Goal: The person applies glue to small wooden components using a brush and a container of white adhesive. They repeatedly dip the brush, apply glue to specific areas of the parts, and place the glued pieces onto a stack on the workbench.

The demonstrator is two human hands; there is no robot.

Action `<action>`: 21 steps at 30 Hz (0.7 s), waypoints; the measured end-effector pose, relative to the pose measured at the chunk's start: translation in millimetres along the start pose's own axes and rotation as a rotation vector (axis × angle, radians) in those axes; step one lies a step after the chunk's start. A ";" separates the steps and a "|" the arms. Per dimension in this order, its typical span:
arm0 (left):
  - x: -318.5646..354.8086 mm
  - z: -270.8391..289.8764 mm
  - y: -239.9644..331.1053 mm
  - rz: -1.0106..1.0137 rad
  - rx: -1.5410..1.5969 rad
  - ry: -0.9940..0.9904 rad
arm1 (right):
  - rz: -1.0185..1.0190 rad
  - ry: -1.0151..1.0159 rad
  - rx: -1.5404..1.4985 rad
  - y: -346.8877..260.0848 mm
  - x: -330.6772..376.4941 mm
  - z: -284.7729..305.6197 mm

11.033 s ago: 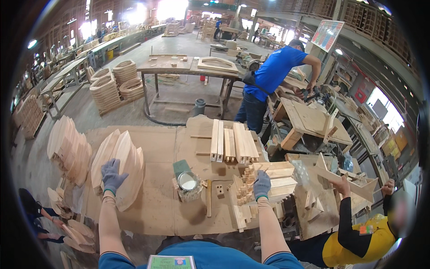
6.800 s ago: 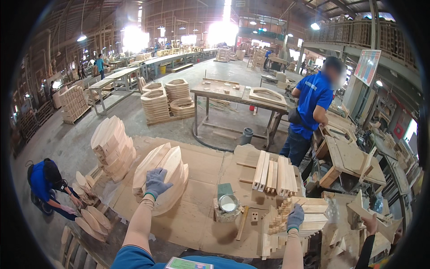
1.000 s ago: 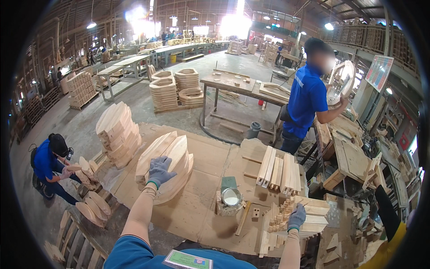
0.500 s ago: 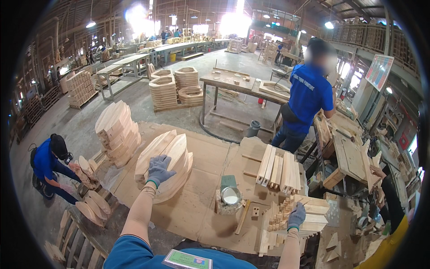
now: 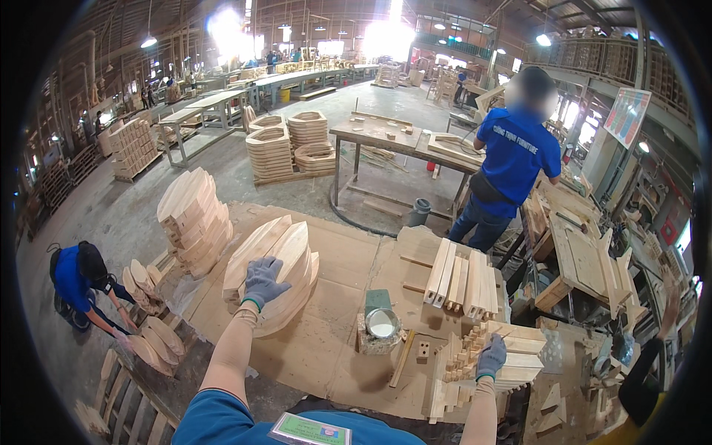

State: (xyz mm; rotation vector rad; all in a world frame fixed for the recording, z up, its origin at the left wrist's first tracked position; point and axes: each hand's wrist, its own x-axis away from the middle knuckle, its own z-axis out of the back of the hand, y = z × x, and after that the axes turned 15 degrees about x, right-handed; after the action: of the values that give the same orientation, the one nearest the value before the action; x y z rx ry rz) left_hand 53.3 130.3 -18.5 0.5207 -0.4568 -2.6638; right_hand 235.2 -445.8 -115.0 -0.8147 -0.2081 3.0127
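My left hand (image 5: 265, 282), in a grey glove, lies with fingers spread on a stack of curved, pointed wooden pieces (image 5: 297, 259). My right hand (image 5: 491, 357), gloved too, is closed over a pile of wooden pieces with stepped ends (image 5: 460, 363). A thin tip shows at its fingers, but what it holds is too small to make out. Between my hands, an open cup of white liquid (image 5: 383, 323) sits against a rough block. Right of the cup lie a thin wooden strip (image 5: 402, 360) and a small block with holes (image 5: 423, 350).
Cardboard (image 5: 337, 297) covers the table. A tall stack of wooden pieces (image 5: 194, 222) stands far left, and rectangular slats (image 5: 461, 280) lie at the right. One co-worker (image 5: 519, 156) stands beyond the table; another (image 5: 81, 285) bends at the left. A dark sleeve (image 5: 644, 374) shows at the right edge.
My hands look unmoved. The co-worker beyond the table has lowered an arm and turned further away. The left co-worker's hands have moved onto the nearer curved pieces. The right-edge person has shifted.
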 end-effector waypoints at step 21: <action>0.3 -1.8 -1.0 0.013 0.031 0.000 | 0.063 0.118 -0.017 3.8 -0.1 -3.8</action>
State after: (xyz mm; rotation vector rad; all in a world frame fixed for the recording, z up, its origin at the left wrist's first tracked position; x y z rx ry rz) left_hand 53.5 130.6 -20.5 0.5256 -0.5010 -2.6484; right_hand 237.3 -449.0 -118.7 -1.0160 -0.2107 3.0111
